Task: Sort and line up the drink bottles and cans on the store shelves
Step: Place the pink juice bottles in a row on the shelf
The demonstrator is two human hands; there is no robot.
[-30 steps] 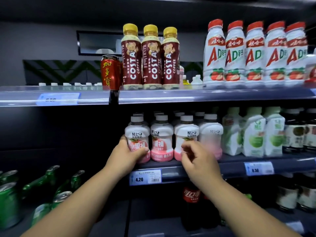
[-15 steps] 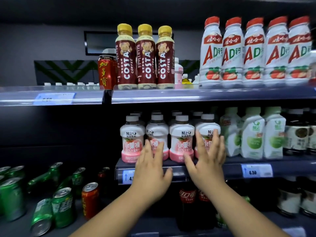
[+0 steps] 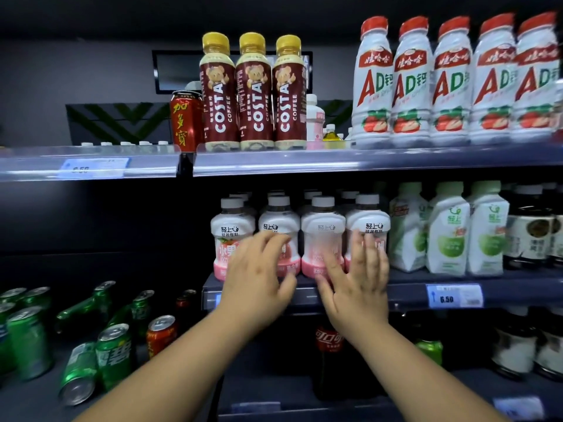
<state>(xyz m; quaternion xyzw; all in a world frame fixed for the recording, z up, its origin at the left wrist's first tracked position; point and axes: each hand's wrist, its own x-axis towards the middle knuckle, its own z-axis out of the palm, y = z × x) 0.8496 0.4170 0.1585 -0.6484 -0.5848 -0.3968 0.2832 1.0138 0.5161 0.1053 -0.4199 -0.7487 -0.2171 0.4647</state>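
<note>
- Left hand: reaches to the front of the dark middle shelf. Grip spread, fingers loosely extended, enclosing nothing. It lies across the fronts of the two leftmost bottles of the row; actual contact cannot be confirmed.
- Right hand: just beside the left. Grip likewise spread, fingers straight and pointing up over the rightmost bottle's label, thumb low by the third bottle. It holds nothing.
- Task item in hand: a row of four squat white plastic bottles with pink bases and pale caps. They stand upright at the shelf's front edge, shoulder to shoulder, with more rows behind. The third bottle is blurred and its label unreadable.
- Step, as judged: squaring this front row flat-handed, not lifting. The row looks nearly finished.
- Same shelf, rightward: white-and-green carton-shaped bottles, then dark bottles with pale caps, all upright.
- Lower shelf, left: green metal cans, several tipped on their sides, with an orange-red can among them. This is the evident disorder outstanding.
- Upper shelf: three brown coffee bottles with yellow caps, a tall red can just beside them, and white bottles with red caps further right.
- Next move calls for: checking that the third label faces out, and turning that bottle by its body if not. Then move down to the fallen cans, where each needs a closing grip round its body to be stood up and grouped by colour.
</note>
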